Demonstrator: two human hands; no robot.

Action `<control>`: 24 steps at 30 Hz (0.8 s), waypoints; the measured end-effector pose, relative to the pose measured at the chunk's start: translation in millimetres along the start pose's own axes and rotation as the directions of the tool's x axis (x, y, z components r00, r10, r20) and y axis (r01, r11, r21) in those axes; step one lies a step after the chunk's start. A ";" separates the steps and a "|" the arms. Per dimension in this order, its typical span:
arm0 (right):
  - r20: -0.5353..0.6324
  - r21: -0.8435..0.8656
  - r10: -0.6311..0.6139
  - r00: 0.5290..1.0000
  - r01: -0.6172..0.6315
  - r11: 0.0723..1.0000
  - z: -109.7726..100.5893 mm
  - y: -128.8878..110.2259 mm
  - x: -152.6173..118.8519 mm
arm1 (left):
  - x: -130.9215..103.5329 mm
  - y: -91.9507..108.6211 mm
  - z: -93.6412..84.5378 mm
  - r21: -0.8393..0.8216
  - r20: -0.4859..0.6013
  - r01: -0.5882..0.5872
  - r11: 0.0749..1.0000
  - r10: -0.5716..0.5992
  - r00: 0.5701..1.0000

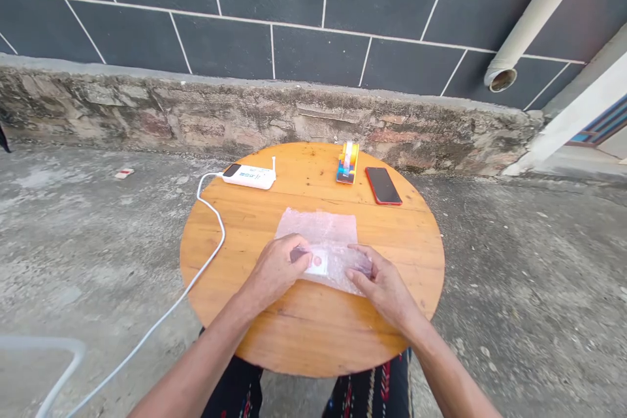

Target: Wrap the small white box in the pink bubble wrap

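Observation:
A sheet of pinkish, see-through bubble wrap [318,223] lies on the round wooden table [313,339] in front of me. Its near part is folded over a dark, oblong item [361,264] that carries a white square [319,262] with a reddish round mark; what kind of item it is, I cannot tell. My left hand [280,268] grips the left end, thumb on top and fingers behind. At the right end, my right hand [385,281] pinches the item through the wrap, its thumb on the near side and fingers over the far side.
Behind the wrap stands a yellow tape dispenser [347,162], with a red-edged phone [383,185] to its right. At the back left lies a white device [249,176] with a small antenna. Its white cable [221,222] runs over the table's left edge. A tiled wall rises beyond.

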State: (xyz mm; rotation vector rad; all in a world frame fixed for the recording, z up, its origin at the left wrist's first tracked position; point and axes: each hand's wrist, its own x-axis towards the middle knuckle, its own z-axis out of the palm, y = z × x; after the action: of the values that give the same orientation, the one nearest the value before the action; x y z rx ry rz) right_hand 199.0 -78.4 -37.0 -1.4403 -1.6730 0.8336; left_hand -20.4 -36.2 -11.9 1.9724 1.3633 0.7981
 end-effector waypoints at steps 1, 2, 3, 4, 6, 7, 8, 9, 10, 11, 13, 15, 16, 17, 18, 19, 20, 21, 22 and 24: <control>0.004 0.008 0.014 1.000 -0.014 1.000 -0.1 -0.2 -1.3 | -0.4 -0.8 0.7 -0.019 0.001 0.004 1.000 -0.004 1.000; 0.009 0.015 0.031 0.999 -0.031 0.999 0.0 -0.3 -2.6 | -1.1 -1.7 1.5 -0.041 0.001 0.010 0.999 -0.009 1.000; 0.013 0.022 0.050 0.999 -0.050 0.999 0.3 -0.3 -4.1 | -2.0 -2.6 2.3 -0.063 0.004 0.015 0.998 -0.014 1.000; 0.016 0.028 0.069 0.997 -0.069 0.997 0.9 0.0 -5.8 | -3.4 -3.7 3.3 -0.083 0.007 0.019 0.996 -0.019 1.000; 0.018 0.043 0.102 0.995 -0.102 0.994 2.4 1.1 -10.4 | -7.0 -6.1 5.0 -0.112 0.012 0.023 0.993 -0.021 1.000; 0.018 0.052 0.115 0.993 -0.115 0.992 3.0 1.8 -13.1 | -9.1 -7.3 5.7 -0.121 0.016 0.022 0.992 -0.020 1.000; 0.021 0.066 0.126 0.992 -0.127 0.990 3.4 2.5 -16.0 | -11.3 -8.5 6.2 -0.126 0.021 0.021 0.992 -0.019 1.000; 0.025 0.085 0.136 0.990 -0.138 0.987 3.4 3.1 -19.0 | -13.3 -9.5 6.4 -0.130 0.028 0.021 0.991 -0.018 0.999; 0.029 0.107 0.146 0.989 -0.148 0.983 3.1 3.5 -21.9 | -15.0 -10.3 6.4 -0.132 0.036 0.024 0.991 -0.019 0.999; 0.029 0.127 0.154 0.988 -0.156 0.980 2.4 3.7 -24.5 | -16.2 -10.9 6.1 -0.133 0.042 0.030 0.991 -0.024 0.999; 0.022 0.149 0.157 0.987 -0.159 0.976 0.4 3.9 -28.3 | -16.9 -11.3 5.0 -0.130 0.050 0.047 0.990 -0.041 0.998; 0.005 0.146 0.139 0.990 -0.138 0.980 -1.7 4.6 -30.4 | -15.9 -11.1 3.8 -0.130 0.059 0.058 0.990 -0.050 0.997; -0.003 0.139 0.126 0.992 -0.124 0.982 -2.6 5.4 -30.9 | -15.0 -11.0 3.3 -0.132 0.064 0.059 0.990 -0.050 0.997; -0.010 0.133 0.112 0.994 -0.110 0.985 -3.4 6.5 -31.4 | -14.1 -10.8 2.9 -0.133 0.071 0.056 0.990 -0.047 0.996; -0.015 0.125 0.101 0.995 -0.099 0.987 -4.1 7.8 -31.8 | -13.1 -10.8 2.6 -0.133 0.077 0.052 0.990 -0.042 0.996; -0.018 0.115 0.093 0.995 -0.091 0.989 -4.9 9.1 -32.3 | -12.2 -10.8 2.3 -0.131 0.082 0.049 0.990 -0.039 0.996; -0.023 0.102 0.086 0.996 -0.084 0.991 -5.9 10.1 -33.1 | -11.4 -10.9 2.1 -0.126 0.084 0.047 0.991 -0.037 0.996; -0.043 0.078 0.076 0.996 -0.073 0.994 -7.1 10.3 -34.2 | -10.6 -10.9 1.9 -0.119 0.087 0.046 0.992 -0.036 0.996; -0.085 0.028 0.057 0.995 -0.055 0.998 -8.5 9.4 -35.8 | -9.9 -10.9 1.6 -0.111 0.090 0.046 0.993 -0.036 0.995; -0.222 -0.158 -0.047 0.974 0.012 0.987 -11.1 2.7 -40.2 | -8.5 -10.6 0.8 -0.100 0.098 0.046 0.994 -0.036 0.995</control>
State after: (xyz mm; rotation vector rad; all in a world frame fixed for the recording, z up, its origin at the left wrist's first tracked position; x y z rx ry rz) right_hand 212.9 -117.7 -39.1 -1.5489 -1.6099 0.5097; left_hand -28.4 -41.2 -21.6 1.8740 1.2780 0.7297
